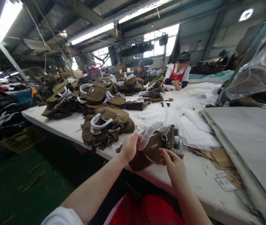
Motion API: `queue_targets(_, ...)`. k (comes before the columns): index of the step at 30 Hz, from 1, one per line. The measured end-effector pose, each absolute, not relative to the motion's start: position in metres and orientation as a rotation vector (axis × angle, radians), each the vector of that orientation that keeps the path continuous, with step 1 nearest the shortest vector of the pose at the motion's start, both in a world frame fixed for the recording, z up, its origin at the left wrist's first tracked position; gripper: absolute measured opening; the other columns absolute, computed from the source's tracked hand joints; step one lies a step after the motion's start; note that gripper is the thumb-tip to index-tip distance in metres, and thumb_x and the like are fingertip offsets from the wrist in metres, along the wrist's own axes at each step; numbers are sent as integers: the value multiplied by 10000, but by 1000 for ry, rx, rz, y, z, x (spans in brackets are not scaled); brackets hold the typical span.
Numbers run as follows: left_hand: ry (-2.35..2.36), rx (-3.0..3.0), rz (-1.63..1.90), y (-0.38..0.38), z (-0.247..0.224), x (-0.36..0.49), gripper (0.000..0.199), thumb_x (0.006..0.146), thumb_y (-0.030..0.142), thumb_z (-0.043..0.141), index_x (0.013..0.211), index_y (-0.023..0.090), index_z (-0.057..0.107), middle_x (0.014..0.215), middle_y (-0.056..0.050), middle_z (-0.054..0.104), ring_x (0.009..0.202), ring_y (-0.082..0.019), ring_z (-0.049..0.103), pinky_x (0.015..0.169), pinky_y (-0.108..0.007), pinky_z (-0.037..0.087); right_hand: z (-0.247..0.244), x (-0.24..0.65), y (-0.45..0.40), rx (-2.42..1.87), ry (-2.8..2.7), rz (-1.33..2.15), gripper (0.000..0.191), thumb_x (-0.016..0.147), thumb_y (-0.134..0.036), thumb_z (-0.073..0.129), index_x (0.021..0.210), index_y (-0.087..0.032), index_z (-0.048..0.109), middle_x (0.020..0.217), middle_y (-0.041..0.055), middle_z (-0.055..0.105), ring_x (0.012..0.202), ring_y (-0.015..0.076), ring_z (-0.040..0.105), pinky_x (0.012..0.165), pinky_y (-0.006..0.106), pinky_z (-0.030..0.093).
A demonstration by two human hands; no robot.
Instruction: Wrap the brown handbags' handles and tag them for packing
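An olive-brown handbag [144, 156] leans at the table's front edge, before me. Its handle [148, 136] is wrapped in white film, and my left hand [130, 147] is closed around the handle's near end. My right hand [172, 161] is in a pinch just in front of the bag's right part; a thin pale line runs toward its fingertips, too fine to name. A small metal plate [154, 146] shows on the bag's face. A ring with a patterned charm [169, 143] hangs on its right side. Behind it stands a grey object with a roll [177, 142], partly hidden.
Several similar bags [109, 123] are piled along the left and back of the white table [114, 151]. White sheets [198, 131] and brown cardboard pieces [223, 157] lie to the right, beside a raised board [248, 134]. A co-worker [177, 75] in a red apron is across the table.
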State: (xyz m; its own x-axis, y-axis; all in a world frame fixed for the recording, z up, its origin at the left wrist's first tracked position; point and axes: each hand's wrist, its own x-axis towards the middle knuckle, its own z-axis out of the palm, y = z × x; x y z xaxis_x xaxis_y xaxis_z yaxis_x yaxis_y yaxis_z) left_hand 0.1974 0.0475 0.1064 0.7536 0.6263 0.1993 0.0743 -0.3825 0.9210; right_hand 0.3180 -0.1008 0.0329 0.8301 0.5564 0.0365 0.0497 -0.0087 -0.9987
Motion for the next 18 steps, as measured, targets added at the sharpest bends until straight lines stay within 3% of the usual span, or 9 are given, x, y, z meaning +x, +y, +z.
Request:
queue_targets(3,516,2157,875,36,105,193,422,943,505,420,924,172,677,865,-79,691,821,-196,617,756,-288,450,26,325,-107,-1545,-451,417,533,723,-629,665,952,-152,736,745,68,700,603,180,585,552,295,485)
queue_targets(6,675,2324,912,39,97,195,279,893,440,533,844,185,637,727,-58,662,673,-182,600,664,-278,424,23,322,-112,-1539,-477,450,518,719,-623,678,930,-153,734,746,67,697,605,174,582,547,287,478)
queue_targets(11,815,2470,1164,89,92,184,247,892,369,476,776,188,598,695,-68,651,676,-206,617,653,-286,424,28,314,-134,-1545,-562,479,483,756,-618,652,853,-150,723,675,47,658,561,152,566,528,269,460)
queue_targets(18,783,2578,1076,130,83,174,326,932,374,387,782,184,606,697,-70,657,679,-222,636,660,-304,447,21,310,-156,-1674,-602,416,493,811,-625,579,855,-151,707,666,37,639,544,150,581,516,263,469)
